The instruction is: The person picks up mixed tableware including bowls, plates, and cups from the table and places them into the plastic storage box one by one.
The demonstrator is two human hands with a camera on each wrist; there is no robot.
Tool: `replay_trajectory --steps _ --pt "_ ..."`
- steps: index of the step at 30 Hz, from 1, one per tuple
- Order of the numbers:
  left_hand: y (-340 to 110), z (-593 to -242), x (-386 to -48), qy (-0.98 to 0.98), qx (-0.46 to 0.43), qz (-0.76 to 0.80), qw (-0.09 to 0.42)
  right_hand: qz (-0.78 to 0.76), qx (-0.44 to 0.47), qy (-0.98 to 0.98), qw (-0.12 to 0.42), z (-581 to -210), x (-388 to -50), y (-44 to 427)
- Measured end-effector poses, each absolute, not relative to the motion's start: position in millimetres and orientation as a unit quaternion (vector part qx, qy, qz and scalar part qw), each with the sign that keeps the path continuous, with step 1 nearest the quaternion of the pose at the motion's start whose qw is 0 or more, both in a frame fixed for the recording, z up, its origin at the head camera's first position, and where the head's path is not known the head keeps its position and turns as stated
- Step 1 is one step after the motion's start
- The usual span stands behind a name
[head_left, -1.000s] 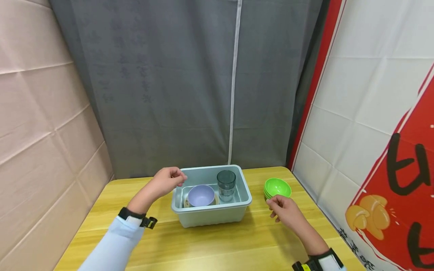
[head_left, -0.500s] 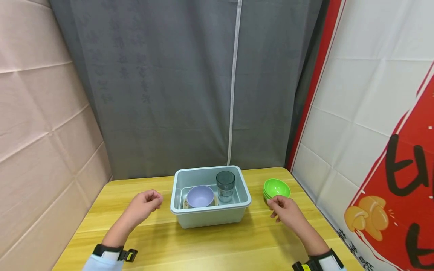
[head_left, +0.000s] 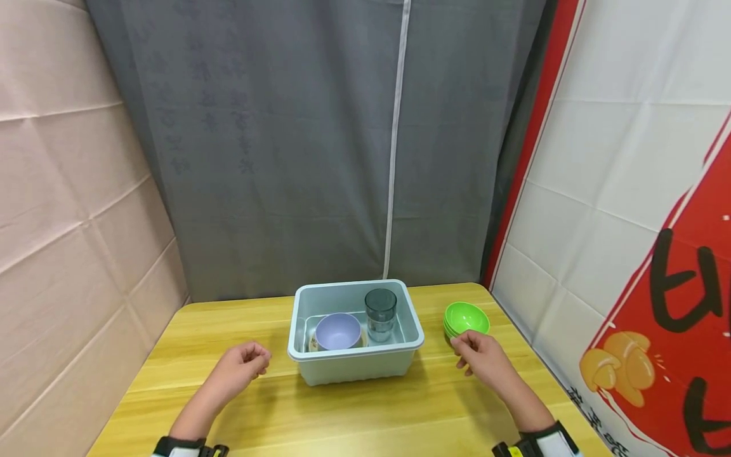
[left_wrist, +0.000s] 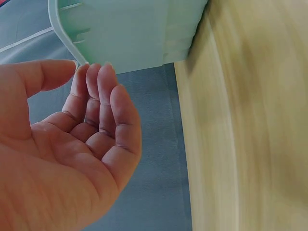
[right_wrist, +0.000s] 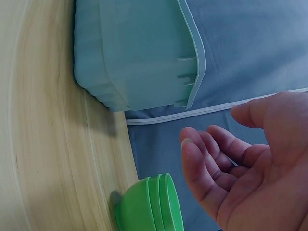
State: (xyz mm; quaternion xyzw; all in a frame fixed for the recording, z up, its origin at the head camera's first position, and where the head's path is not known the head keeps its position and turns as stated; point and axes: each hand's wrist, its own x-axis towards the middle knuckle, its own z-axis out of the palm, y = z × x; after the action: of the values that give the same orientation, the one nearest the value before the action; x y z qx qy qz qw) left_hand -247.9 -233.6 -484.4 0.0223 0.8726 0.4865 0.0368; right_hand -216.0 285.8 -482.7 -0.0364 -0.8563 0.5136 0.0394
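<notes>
Black-banded at the wrist, the left hand (head_left: 241, 365) slants in from the lower left above the wooden table (head_left: 342, 416), fingers loosely bent side by side, thumb close to their tips, palm bare. Beside it stands a pale blue-green tub (head_left: 360, 368), holding a lilac bowl (head_left: 339, 331) and, to its right, a glass (head_left: 381, 302), dark above and clear below. Farther right, nested green bowls (head_left: 466, 316) sit upright on the table. Just nearer, the right hand (head_left: 481, 357) angles up leftward, clear of them, fingers softly curved, thumb apart.
</notes>
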Motion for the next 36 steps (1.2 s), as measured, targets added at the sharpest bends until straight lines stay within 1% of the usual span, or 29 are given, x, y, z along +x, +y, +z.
replay_trajectory --steps 5,7,11,16,19,21,26,29,36 --pt "-231 -488 -244 0.864 0.018 0.501 0.040 0.502 -0.036 -0.863 0.047 -484 -220 292" --pt "-230 -489 -243 0.862 0.013 0.505 0.041 0.489 -0.036 -0.870 0.057 -485 -225 298" --pt "-229 -490 -241 0.860 0.009 0.508 0.040 0.430 -0.037 -0.897 0.098 -483 -241 315" --pt "-230 -492 -239 0.861 0.013 0.507 0.034 0.313 -0.001 -0.936 0.159 -479 -269 338" --pt "-231 -494 -239 0.861 0.013 0.507 0.033 0.272 0.020 -0.946 0.174 -481 -285 351" --pt "-232 -496 -238 0.860 0.014 0.509 0.034 0.255 0.022 -0.951 0.170 -484 -294 359" --pt "-231 -499 -237 0.857 0.010 0.513 0.046 0.227 0.009 -0.965 0.130 -486 -310 375" --pt "-231 -500 -235 0.856 0.006 0.514 0.050 0.213 0.007 -0.971 0.107 -487 -318 380" --pt "-230 -498 -235 0.854 0.004 0.518 0.051 0.190 0.015 -0.979 0.076 -492 -339 388"
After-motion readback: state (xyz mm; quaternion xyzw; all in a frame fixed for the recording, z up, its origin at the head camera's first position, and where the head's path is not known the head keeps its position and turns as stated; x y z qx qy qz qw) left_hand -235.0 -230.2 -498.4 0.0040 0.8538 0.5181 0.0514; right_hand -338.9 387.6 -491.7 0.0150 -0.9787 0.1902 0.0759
